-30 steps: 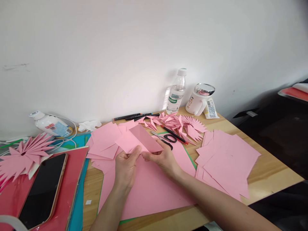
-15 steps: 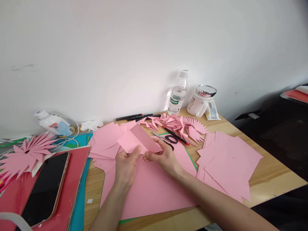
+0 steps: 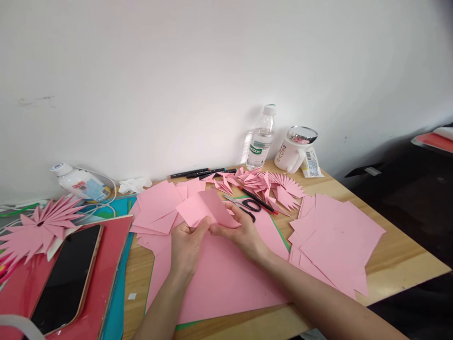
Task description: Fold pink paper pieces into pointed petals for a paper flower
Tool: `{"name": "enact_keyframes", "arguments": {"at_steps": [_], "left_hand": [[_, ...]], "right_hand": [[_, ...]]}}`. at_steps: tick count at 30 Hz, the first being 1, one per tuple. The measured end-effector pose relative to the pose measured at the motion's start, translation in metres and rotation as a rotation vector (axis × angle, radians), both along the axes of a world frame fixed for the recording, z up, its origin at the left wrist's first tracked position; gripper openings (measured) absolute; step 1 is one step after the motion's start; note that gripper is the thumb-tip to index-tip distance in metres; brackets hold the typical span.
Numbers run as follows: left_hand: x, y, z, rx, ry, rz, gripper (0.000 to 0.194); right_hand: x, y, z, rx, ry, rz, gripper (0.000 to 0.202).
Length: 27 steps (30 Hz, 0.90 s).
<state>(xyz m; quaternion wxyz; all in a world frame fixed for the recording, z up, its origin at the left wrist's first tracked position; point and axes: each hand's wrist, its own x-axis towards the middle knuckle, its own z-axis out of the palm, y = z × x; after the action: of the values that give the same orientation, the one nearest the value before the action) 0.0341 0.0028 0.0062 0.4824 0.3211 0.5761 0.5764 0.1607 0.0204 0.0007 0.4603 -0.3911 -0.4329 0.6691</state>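
Observation:
A small pink paper (image 3: 193, 209) with a crease down its middle is held up between both hands. My left hand (image 3: 187, 241) pinches its lower left edge, thumb on top. On the right side, my right hand (image 3: 242, 231) grips the same paper with thumb in front and fingers behind. Beneath them lies a large pink sheet (image 3: 230, 283) with green showing at its edges. Black-handled scissors (image 3: 252, 205) and a black and red pen (image 3: 260, 200) rest just beyond my right hand.
Pink squares (image 3: 339, 241) are piled at right, more (image 3: 159, 205) at left. Folded pieces (image 3: 283, 186), a water bottle (image 3: 261, 141) and a mug (image 3: 293, 150) stand or lie behind. At left are a phone (image 3: 67, 278), a paper fan (image 3: 42, 224) and a white bottle (image 3: 79, 183).
The small paper has shifted slightly right and its right half leans more. Both thumbs have moved a little closer together along its lower edge.

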Motion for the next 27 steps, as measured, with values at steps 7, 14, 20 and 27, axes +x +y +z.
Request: {"name": "enact_keyframes", "arguments": {"at_steps": [7, 14, 20, 27], "left_hand": [[-0.0004, -0.0011, 0.0043, 0.047, 0.061, -0.090, 0.019], [-0.0042, 0.0016, 0.0059, 0.047, 0.152, -0.149, 0.027], [-0.0013, 0.0021, 0.0051, 0.023, 0.154, -0.067, 0.018], [-0.0060, 0.0030, 0.0045, 0.054, 0.139, -0.015, 0.018]], "right_hand": [[-0.0006, 0.0023, 0.0025, -0.008, -0.013, -0.086, 0.045], [0.0022, 0.0032, 0.0067, -0.025, -0.066, -0.124, 0.047], [-0.0003, 0.0030, 0.0038, -0.019, -0.061, -0.105, 0.048], [0.0007, 0.0034, 0.0083, -0.054, -0.120, -0.128, 0.051]]}}
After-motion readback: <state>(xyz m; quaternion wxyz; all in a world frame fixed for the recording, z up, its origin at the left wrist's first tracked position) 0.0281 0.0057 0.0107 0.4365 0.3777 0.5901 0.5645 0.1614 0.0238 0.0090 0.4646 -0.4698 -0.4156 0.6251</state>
